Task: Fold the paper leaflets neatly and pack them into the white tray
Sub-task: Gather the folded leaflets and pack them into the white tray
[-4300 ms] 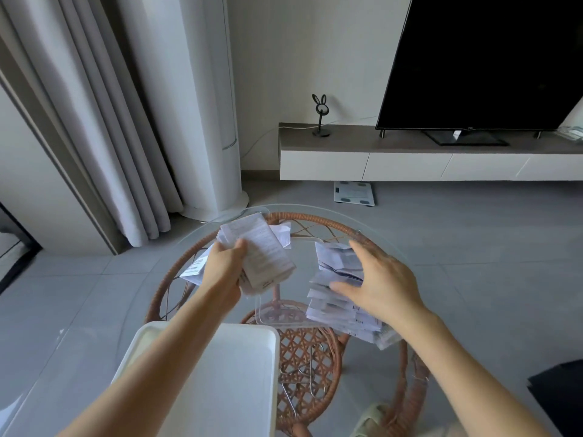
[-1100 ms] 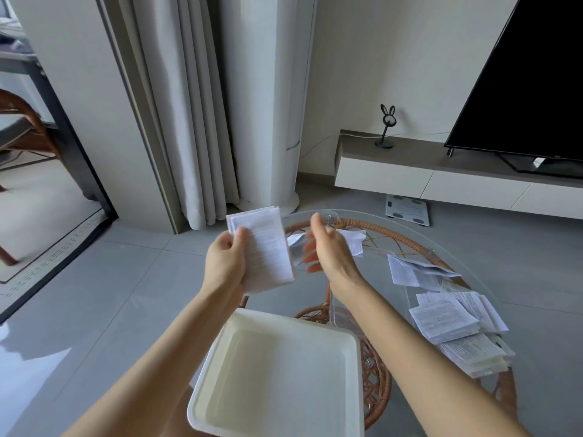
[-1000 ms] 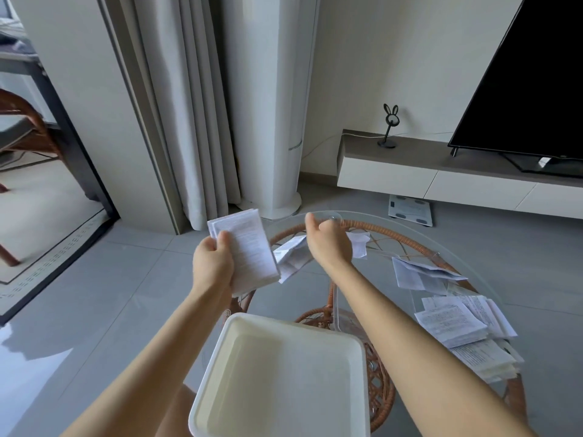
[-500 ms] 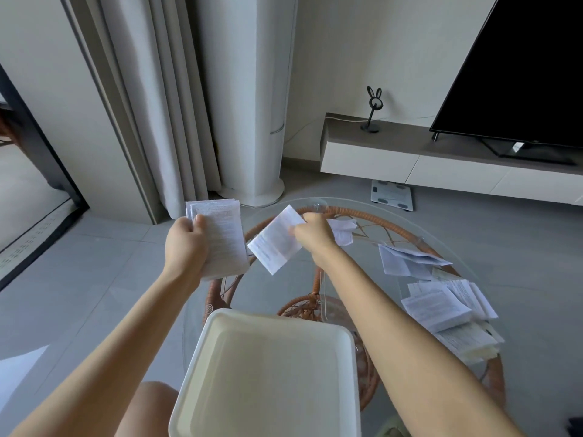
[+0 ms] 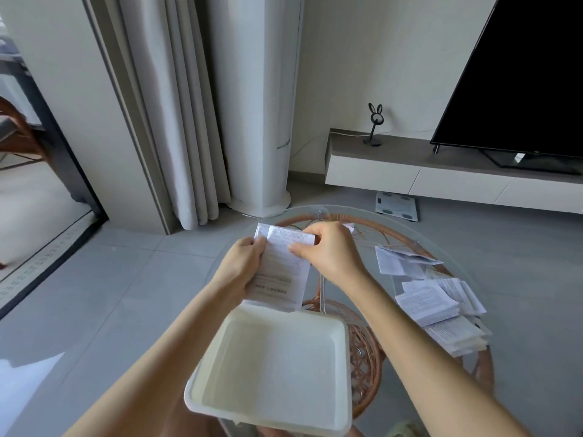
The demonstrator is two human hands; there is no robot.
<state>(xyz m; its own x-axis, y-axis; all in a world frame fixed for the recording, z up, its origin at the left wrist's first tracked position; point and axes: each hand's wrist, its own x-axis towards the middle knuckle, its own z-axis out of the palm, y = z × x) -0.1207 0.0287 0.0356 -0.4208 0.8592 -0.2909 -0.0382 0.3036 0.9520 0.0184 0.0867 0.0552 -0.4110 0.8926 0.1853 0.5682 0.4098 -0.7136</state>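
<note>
A stack of folded paper leaflets (image 5: 280,272) is held upright just beyond the far rim of the white tray (image 5: 345,367). My left hand (image 5: 241,269) grips the stack's left edge. My right hand (image 5: 328,252) pinches a leaflet at the stack's top right, laid against the front of the stack. The tray is square, shows nothing inside, and sits close to me below both forearms. More leaflets lie in a loose pile (image 5: 438,307) on the right of the glass table (image 5: 454,263).
The round glass top rests on a rattan frame (image 5: 366,351). A loose leaflet (image 5: 397,260) lies further back. Beyond stand a white column unit (image 5: 262,121), grey curtains (image 5: 176,121), a low TV bench (image 5: 441,175) with a television (image 5: 530,74), and a bathroom scale (image 5: 396,205) on the floor.
My right hand picked a leaflet off the table's far side and brought it left onto the stack in my left hand. Both hands now meet at the stack, lower and nearer the tray.
</note>
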